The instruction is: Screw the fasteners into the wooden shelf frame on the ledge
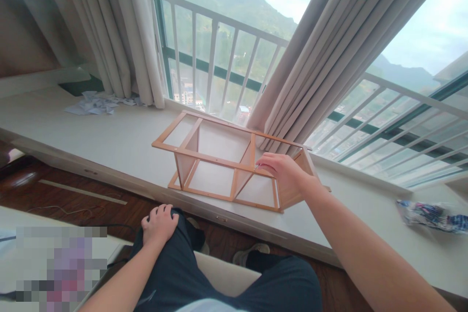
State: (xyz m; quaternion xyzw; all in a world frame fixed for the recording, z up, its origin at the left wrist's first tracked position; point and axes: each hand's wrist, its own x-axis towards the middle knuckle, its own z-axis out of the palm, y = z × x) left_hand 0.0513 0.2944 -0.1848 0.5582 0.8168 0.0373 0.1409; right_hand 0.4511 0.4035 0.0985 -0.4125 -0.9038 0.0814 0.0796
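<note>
In the head view, the right hand (283, 169) reaches forward to a wooden frame (234, 161) that lies on the white window ledge (120, 136), near the middle of the scene. The hand rests on the frame's near top rail toward its right end, palm down, fingers held loosely together and curled over the rail; the fingertips seem to pinch something small at the rail, though it is too small to tell what. The frame is a long open box of light wooden slats, divided into three bays by cross panels, its far side just beside the foot of the right curtain (340, 53).

The left hand (160, 222) lies near, lower left of the frame and well apart from it — flat on the person's knee, in dark trousers (190, 273), fingers bent and slightly spread over the cloth, holding nothing.

Far left on the ledge, by the left curtain (120, 29), lies a heap of torn paper scraps (97, 103). At the right edge of the ledge sits a crumpled plastic packet (431, 215). Beyond the glass stands a white railing (219, 58).
</note>
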